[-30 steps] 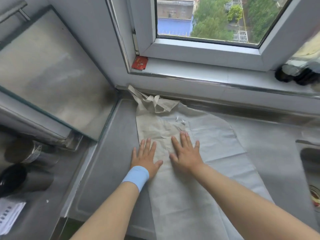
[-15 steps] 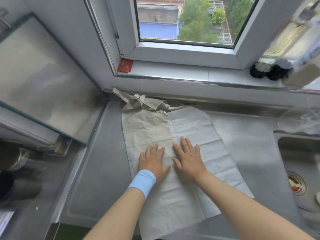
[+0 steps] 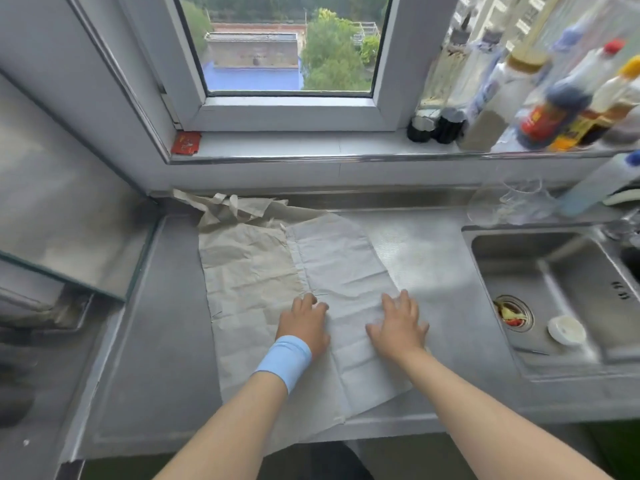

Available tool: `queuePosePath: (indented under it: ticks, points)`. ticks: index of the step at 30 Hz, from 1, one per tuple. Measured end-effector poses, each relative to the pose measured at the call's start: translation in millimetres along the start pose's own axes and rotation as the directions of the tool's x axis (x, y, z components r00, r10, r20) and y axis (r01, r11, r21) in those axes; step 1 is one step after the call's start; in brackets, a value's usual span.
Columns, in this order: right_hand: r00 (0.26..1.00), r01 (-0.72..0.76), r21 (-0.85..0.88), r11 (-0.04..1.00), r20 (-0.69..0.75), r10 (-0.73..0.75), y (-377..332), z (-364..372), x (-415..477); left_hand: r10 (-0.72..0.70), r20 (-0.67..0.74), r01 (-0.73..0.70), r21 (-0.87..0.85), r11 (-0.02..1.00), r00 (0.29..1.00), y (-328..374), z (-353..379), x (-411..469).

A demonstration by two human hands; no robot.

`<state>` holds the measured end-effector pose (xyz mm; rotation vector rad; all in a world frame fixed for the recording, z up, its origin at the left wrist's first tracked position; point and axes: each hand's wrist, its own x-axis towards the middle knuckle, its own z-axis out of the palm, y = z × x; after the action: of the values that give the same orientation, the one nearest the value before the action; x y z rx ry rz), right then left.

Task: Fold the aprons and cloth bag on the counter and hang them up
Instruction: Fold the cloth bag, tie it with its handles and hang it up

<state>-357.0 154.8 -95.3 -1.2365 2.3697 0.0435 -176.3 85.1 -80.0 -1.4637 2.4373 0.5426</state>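
While pressing cloth bag (image 3: 249,271) and apron (image 3: 341,265) onto counter (image 3: 156,358): left hand (image 3: 304,327) fingers bent, grip unclear; right hand (image 3: 398,329) splayed flat.

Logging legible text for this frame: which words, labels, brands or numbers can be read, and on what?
No text is legible.
Too blurred: print on the red packet on the windowsill.
Too blurred: red and yellow labels on the sauce bottles.
Too small: stamped marks on the sink wall.
No print shows on the cloth bag or apron.
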Motion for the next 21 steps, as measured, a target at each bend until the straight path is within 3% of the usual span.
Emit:
queuePosePath:
  ticks: [2,5,9,12,14,18,19,21]
  points:
    - [0.995,-0.096,0.101,0.99,0.017,0.094,12,-3,-4,-0.021,0.017,0.021,-0.003,1.0,1.0,11,13,-9]
    - [0.991,-0.121,0.208,0.971,-0.025,0.129,20,-5,-9,-0.022,-0.005,0.022,0.016,1.0,1.0,14,29,-20]
    - [0.976,-0.218,0.242,0.946,0.06,0.209,26,-9,-9,0.001,0.013,-0.001,-0.007,1.0,1.0,7,34,-25]
    - [0.968,-0.239,0.308,0.921,0.146,0.203,30,-23,-15,-0.006,0.054,0.011,-0.092,0.996,0.999,6,32,-28]
    - [0.974,-0.19,0.35,0.917,0.186,0.131,27,-36,-22,-0.022,0.049,0.033,-0.253,0.967,0.999,5,30,-32]
    - [0.961,0.028,0.566,0.824,0.212,-0.179,3,-66,-38,-0.126,-0.028,0.077,-0.653,0.753,0.992,5,12,-41]
    - [0.945,0.094,0.589,0.803,0.202,-0.258,-9,-75,-43,-0.17,-0.039,0.083,-0.753,0.653,0.985,4,-1,-47]
    - [0.901,0.259,0.546,0.797,0.16,-0.403,-32,-83,-49,-0.236,0.042,0.121,-0.937,0.329,0.971,6,-26,-52]
